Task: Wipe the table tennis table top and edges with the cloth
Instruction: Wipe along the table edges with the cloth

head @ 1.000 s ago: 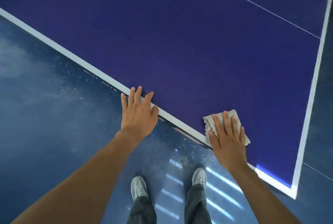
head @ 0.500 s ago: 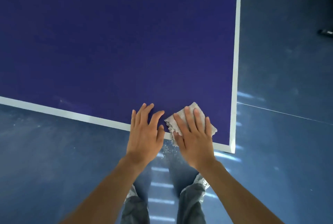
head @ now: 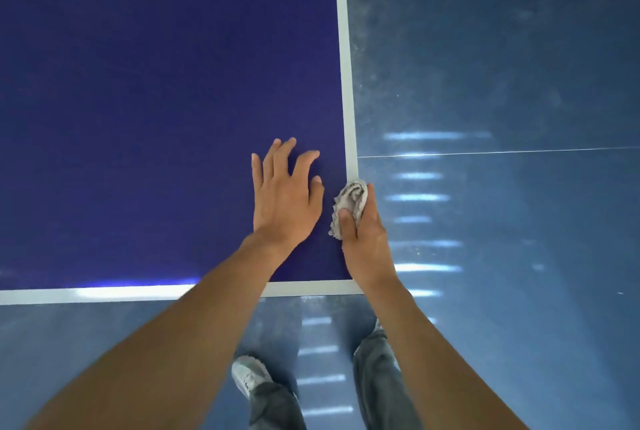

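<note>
Right hand (head: 363, 239) grip around bunched cloth (head: 351, 199) at table (head: 138, 83) edge

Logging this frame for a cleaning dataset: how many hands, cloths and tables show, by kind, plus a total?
Hands: 2, left hand flat on the top, right hand holding the cloth
Cloths: 1, cloth at the side edge
Tables: 1, table
Total: 4

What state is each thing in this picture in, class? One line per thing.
table tennis table, glare on its near white line.
left hand, open, resting flat on the table.
right hand, gripping the cloth at the table's side edge.
cloth, bunched up, pressed against that side edge.
</note>
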`<state>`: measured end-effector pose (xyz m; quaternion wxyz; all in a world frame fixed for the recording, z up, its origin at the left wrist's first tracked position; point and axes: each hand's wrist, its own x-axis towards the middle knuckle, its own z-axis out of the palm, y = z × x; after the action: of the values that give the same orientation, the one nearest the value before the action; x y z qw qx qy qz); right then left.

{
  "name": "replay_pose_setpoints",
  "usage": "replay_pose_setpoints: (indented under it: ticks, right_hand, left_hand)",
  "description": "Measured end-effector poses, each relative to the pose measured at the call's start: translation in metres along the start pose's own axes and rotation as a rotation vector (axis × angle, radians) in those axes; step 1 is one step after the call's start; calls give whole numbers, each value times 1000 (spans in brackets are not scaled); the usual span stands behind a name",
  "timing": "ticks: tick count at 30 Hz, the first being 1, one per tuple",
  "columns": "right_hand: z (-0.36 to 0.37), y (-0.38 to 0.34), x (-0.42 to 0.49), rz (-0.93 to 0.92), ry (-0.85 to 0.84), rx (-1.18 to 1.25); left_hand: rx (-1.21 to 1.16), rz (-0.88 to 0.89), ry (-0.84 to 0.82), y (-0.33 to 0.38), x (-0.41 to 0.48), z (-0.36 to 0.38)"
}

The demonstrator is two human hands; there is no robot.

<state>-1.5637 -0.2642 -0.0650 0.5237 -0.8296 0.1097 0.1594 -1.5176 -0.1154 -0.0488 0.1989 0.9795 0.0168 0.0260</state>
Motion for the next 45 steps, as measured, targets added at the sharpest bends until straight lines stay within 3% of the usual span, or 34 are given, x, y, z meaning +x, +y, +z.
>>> replay_pose_setpoints:
  ticks: [8, 11, 14, 17, 21, 28, 35, 38, 45]
  right_hand:
    - [-2, 69, -97, 184, -175, 144]
    - [2, 83, -96, 139, -207, 75]
    - [-2, 87, -88, 25, -313, 121]
    - [-15, 90, -89, 24, -379, 197]
    - [-19, 59, -70, 52, -319, 257]
    - [-10, -2, 40, 110, -142, 298]
    - [-12, 15, -22, 225, -195, 281]
    - [-12, 2, 18, 217, -203, 283]
    - [-11, -67, 205, 96, -167, 316]
  left_hand:
    - [135, -51, -98, 17, 82, 26]
    - [156, -89, -81, 19, 76, 35]
    - [161, -83, -46, 17, 74, 36]
    - [162, -98, -34, 16, 76, 36]
    - [156, -108, -23, 17, 76, 36]
    - [177, -113, -42, 15, 78, 38]
    - [194, -98, -105, 14, 80, 38]
    - [207, -104, -126, 13, 81, 37]
    - [214, -85, -135, 9, 83, 38]
